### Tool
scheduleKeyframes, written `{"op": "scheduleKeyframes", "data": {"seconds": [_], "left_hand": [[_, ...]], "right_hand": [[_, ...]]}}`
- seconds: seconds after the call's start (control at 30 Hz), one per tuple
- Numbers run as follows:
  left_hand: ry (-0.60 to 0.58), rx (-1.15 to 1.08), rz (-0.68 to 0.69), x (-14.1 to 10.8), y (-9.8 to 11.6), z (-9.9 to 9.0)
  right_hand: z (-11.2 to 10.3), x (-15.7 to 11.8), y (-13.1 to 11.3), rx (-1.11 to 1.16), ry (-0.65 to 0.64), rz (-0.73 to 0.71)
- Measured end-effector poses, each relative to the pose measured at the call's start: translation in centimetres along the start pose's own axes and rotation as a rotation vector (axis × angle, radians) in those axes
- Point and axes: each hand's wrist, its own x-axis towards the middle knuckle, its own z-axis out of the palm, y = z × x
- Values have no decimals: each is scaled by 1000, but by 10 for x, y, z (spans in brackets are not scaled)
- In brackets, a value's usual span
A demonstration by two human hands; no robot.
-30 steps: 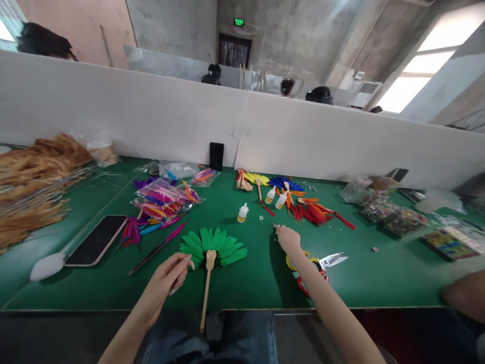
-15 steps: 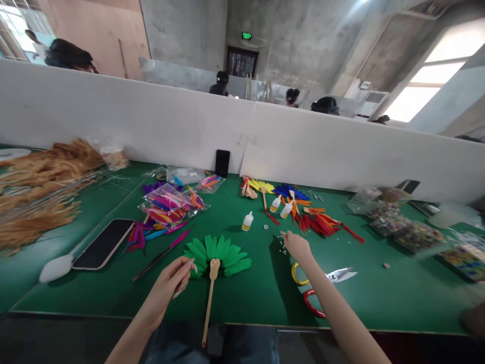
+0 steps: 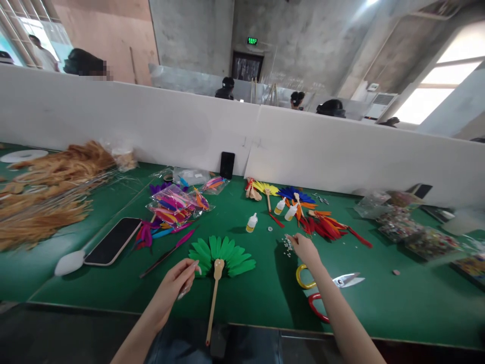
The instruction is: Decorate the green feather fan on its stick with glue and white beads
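Observation:
A green feather fan [image 3: 222,253] with a wooden handle [image 3: 212,308] lies on the table in front of me, the handle reaching past the near edge. Beside its left feathers hovers my left hand [image 3: 178,280], thumb and forefinger pinched; whatever may be between them is too small to make out. My right hand [image 3: 306,248] is at a scatter of small white beads [image 3: 287,246], its fingertips pressed together over them, with any held bead hidden. Under my right forearm lie scissors [image 3: 348,280] with one yellow and one red handle loop.
White glue bottles [image 3: 251,223] stand beyond the fan. Yellow [image 3: 266,188], blue [image 3: 293,193] and red [image 3: 329,227] feather pieces lie behind. To the left are bagged feathers [image 3: 176,205], a phone [image 3: 112,241] and tan fibre bundles [image 3: 76,164]. Bead bags [image 3: 432,240] sit right; a white partition [image 3: 189,121] borders the table.
The whole view has shifted slightly, so things appear farther right. My right hand has drawn back a little from the beads, and more of them show. My left hand keeps its pinch near the fan.

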Motion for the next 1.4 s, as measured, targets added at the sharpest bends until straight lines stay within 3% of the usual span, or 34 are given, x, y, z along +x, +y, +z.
{"op": "scheduleKeyframes", "data": {"seconds": [0.2, 0.37, 0.53, 0.6, 0.8, 1.07, 1.23, 1.4], "left_hand": [[7, 24, -9, -3, 4, 1], [26, 40, -4, -4, 4, 1], [16, 97, 11, 0, 9, 8], [-22, 140, 20, 4, 14, 14], [-111, 206, 179, 28, 24, 45], [-50, 616, 543, 54, 32, 65], [-150, 857, 672, 68, 35, 69], [-228, 749, 666, 84, 41, 73]], "right_hand": [[-4, 2, -1, 329, 3, -12], [-10, -7, -20, 634, -82, -67], [-15, -36, -68, 869, -222, -159], [-16, -52, -94, 1154, -382, -205], [-15, -83, -152, 1504, -519, -145], [-7, -87, -165, 1525, -528, -117], [-2, -85, -163, 1416, -475, -150], [-4, -81, -153, 1361, -481, -249]]}}
